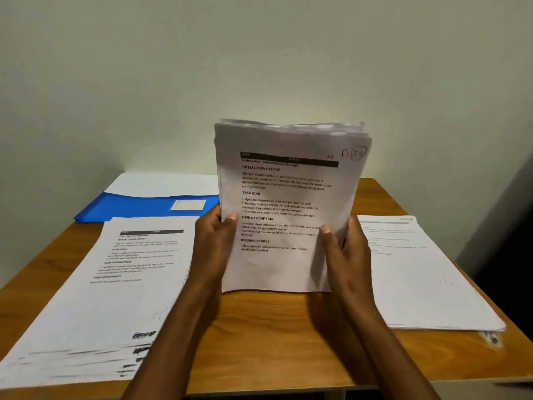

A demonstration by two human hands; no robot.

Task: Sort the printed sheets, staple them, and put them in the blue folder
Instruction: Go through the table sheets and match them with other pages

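Head view showed a stack of printed sheets (pixel 288 203) stood upright on its short bottom edge, that edge touching the wooden table (pixel 259 327) at the centre, its long axis running straight up toward the wall and its printed face turned to the camera. The left hand (pixel 215 235) gripped the stack's left edge with the thumb laid over the front page; the right hand (pixel 344 249) gripped the right edge the same way — so both hands were clamped on the one stack, and neither was free.

The relation that mattered was where that stack could go. A fanned pile of sheets (pixel 115 284) lay flat on the left side of the table, just beside the left forearm, its long axis running away from the person. A second flat pile (pixel 418 269) lay to the right, just beside the right hand. The blue folder (pixel 144 207) sat at the far left behind the fanned pile, touching its far edge (a white sheet showed tucked in it), well apart from the right hand and nearer the left.

I judged the sheets were being squared up, edge tapped on the table. No stapler was visible — so stapling looked not yet done, and the folder lay a leftward and forward reach away.
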